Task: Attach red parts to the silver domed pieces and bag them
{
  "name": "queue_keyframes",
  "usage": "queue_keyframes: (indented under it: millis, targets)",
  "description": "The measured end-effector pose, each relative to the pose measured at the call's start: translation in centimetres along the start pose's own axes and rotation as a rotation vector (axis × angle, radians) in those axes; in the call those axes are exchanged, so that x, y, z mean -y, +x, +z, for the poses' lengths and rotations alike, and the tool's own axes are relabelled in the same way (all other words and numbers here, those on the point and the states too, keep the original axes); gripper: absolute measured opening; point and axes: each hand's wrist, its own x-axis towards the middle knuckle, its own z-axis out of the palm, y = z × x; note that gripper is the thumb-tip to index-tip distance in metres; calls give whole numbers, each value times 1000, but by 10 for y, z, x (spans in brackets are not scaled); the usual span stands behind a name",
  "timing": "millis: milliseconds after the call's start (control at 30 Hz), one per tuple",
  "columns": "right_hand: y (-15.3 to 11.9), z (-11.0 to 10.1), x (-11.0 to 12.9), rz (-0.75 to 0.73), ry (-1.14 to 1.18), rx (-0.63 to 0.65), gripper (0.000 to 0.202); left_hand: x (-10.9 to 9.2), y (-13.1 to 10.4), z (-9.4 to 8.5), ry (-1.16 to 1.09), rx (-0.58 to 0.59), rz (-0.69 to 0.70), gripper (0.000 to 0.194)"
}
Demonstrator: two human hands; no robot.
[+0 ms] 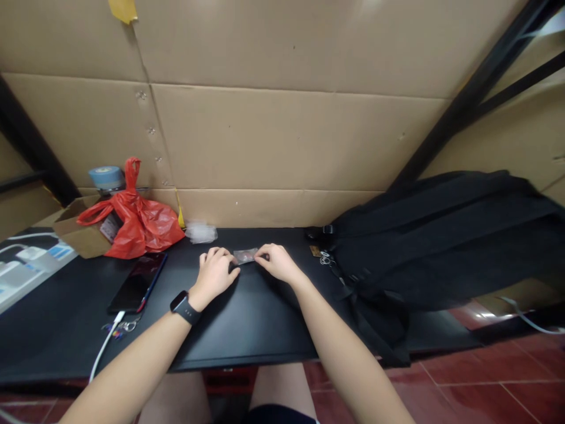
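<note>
As laid out on a black surface [251,324]: one clear packet [245,255], with sundries

While both hands work at the packet, it lies between them at mid-surface, toward the cardboard wall [273,141].

Left hand [215,273]: palm down, at the packet's left end. Fingers loosely bent, thumb held apart from forefinger; whether they press on the packet cannot be told. Dark watch [185,307] on the wrist.

Right hand [276,262]: at the packet's right end. Thumb and forefinger drawn together, pinching its edge; remaining fingers curled.

Phone [138,284]: one, screen up, dark, left of the left hand. White cable [106,347] at its near end; charms [121,327] beside the cable.

Red bag [148,221]: one, tied at the top, beyond the phone, against an open brown box [83,234].

Blue item [106,175]: one, round, behind the bag.

Clear plastic [202,232]: a small heap, right of the bag, near the wall.

Power strip [33,275]: white and blue, far left.

Backpack [441,241]: one, black, lying at right; metal rings [325,258] and a brown tag [315,251] at its left end.

Floor [507,383]: red tile, below.
</note>
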Motion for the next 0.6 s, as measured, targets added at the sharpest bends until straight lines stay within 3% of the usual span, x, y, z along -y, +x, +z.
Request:
queue_keyframes:
  millis: [167,333,467,600]
  targets:
    - [0,1,0,88,274,-7,20,-5,4,-2,-77,16,-133,23]
    - [-4,6,3,56,243,21,48,-7,3,-3,-82,34,-136,24]
    - [-4,7,6,-57,126,30,39,-8,1,-2,-6,-1,-97,21]
    - [-5,3,12,-205,48,50,23,-8,1,-1,-23,-19,-4,3]
